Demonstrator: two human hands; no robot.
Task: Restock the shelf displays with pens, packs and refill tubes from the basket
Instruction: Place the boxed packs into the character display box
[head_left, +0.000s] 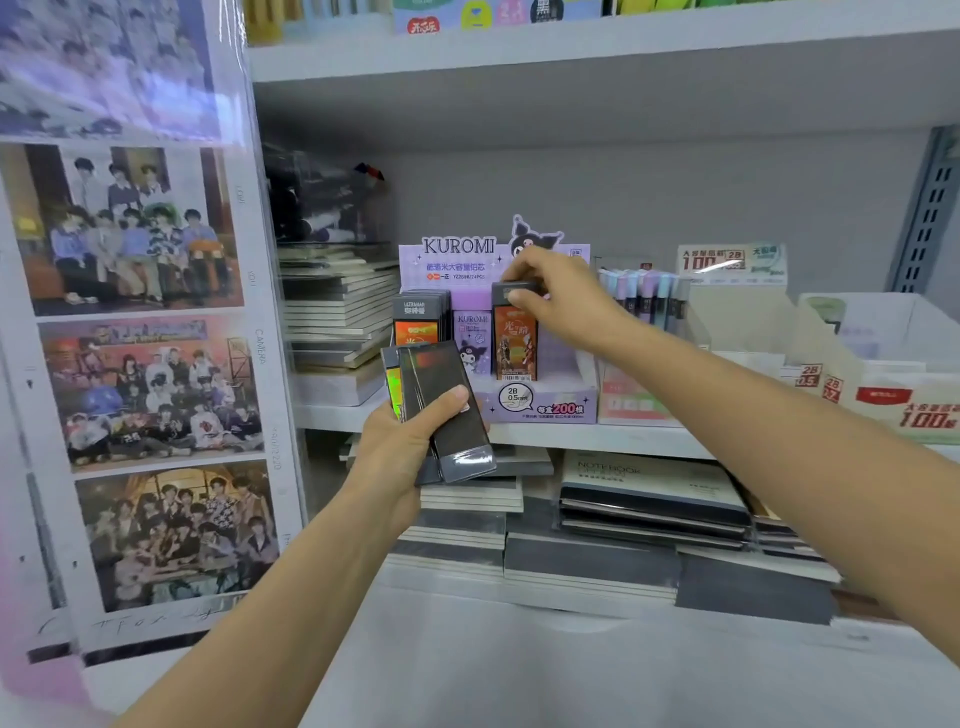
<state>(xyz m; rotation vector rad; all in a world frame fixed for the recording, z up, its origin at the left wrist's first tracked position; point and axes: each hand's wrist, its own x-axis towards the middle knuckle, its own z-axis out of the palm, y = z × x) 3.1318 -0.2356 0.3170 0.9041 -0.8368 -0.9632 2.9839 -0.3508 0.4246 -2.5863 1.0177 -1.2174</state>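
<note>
A purple Kuromi display box (540, 408) stands on the middle shelf. It holds a row of dark refill packs (422, 318) at its left and a purple Kuromi pack (471, 340) in the middle. My right hand (558, 296) pinches the grey top of an orange refill pack (514, 345) standing upright in the box's right slot. My left hand (410, 447) grips a small stack of dark refill packs (447, 410) just in front of the box, below shelf level. No basket is in view.
Stacked notebooks (337, 312) lie left of the box, pastel pens (641, 299) and white lead-refill display boxes (852, 353) to its right. More notebooks (649, 499) are piled on the lower shelf. A sleeve of group photos (135, 364) hangs at the left.
</note>
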